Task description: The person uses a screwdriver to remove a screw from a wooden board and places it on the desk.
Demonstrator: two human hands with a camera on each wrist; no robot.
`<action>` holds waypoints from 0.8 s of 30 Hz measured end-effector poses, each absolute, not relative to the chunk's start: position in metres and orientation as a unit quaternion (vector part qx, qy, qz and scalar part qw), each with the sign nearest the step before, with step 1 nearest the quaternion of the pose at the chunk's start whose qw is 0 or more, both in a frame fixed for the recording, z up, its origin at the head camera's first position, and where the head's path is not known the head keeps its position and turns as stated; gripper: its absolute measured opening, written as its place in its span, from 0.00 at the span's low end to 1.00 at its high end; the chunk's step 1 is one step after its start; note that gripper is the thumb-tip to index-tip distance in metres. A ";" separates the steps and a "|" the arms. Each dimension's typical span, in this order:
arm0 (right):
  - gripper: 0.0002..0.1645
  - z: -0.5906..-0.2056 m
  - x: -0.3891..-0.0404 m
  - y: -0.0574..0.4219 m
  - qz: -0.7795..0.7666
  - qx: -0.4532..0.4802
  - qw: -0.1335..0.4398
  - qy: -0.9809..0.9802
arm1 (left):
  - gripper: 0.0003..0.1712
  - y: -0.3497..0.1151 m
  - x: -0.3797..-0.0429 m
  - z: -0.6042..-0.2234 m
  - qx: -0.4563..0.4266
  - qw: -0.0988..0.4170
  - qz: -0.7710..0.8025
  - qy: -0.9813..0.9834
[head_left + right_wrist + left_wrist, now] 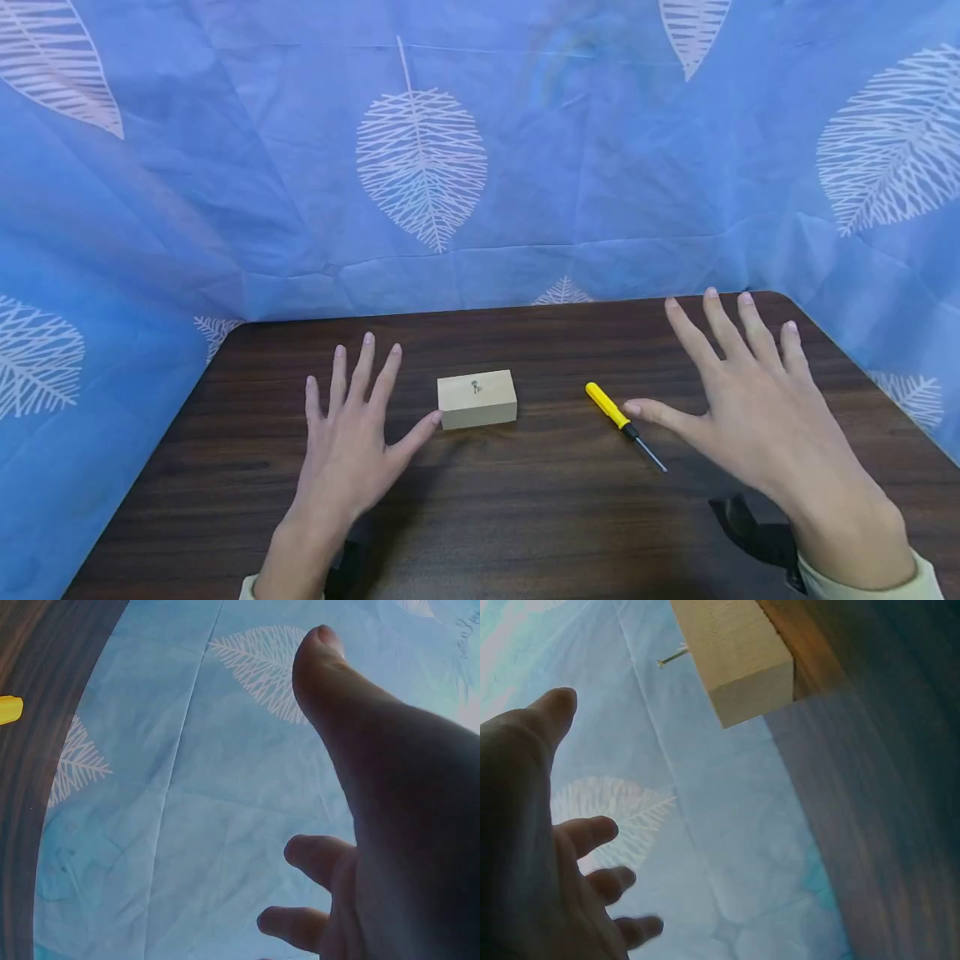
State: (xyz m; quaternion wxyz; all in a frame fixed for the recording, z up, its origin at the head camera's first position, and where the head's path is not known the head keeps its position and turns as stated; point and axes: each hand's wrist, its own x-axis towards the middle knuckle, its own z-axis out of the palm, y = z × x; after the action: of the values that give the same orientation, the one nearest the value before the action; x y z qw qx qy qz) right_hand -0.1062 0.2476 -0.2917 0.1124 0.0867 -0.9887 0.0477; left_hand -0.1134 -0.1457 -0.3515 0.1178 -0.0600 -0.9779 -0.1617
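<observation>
A pale wooden block (480,412) lies on the dark table, with a screw (475,387) standing up from its top face. In the left wrist view the block (742,660) shows at the top, the screw (673,658) sticking out of its side facing the curtain. To the block's left, my left hand (348,450) is held over the table with fingers spread, its thumb tip overlapping the block's corner in the head view. A screwdriver (609,408) with a yellow handle lies right of the block, tip pointing toward me. My right hand (772,417) spreads its fingers just right of it, holding nothing.
The dark wood-grain table (555,533) has a rounded far right corner. Blue curtain (300,167) with white leaf prints hangs behind it and along both sides. Black straps (757,533) sit at the wrists.
</observation>
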 end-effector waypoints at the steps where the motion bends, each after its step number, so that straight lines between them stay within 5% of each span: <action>1: 0.73 -0.292 -0.107 0.249 0.059 0.090 0.108 -0.988 | 0.58 -0.146 -0.115 -0.353 -0.062 0.112 -0.175 -0.976; 12: 0.56 -0.314 -0.127 0.263 0.225 0.098 0.044 -0.969 | 0.54 -0.153 -0.135 -0.377 -0.049 0.020 -0.394 -0.918; 24: 0.41 -0.346 -0.146 0.269 0.282 0.091 0.048 -0.954 | 0.51 -0.147 -0.146 -0.392 -0.049 -0.046 -0.442 -0.894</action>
State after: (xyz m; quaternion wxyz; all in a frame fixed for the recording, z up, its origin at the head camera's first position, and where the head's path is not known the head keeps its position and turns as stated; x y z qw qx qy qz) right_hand -0.1462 0.2689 -0.3463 0.0478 0.0907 -0.9540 0.2818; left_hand -0.1464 -0.1467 -0.3919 -0.0456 -0.0488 -0.8944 -0.4423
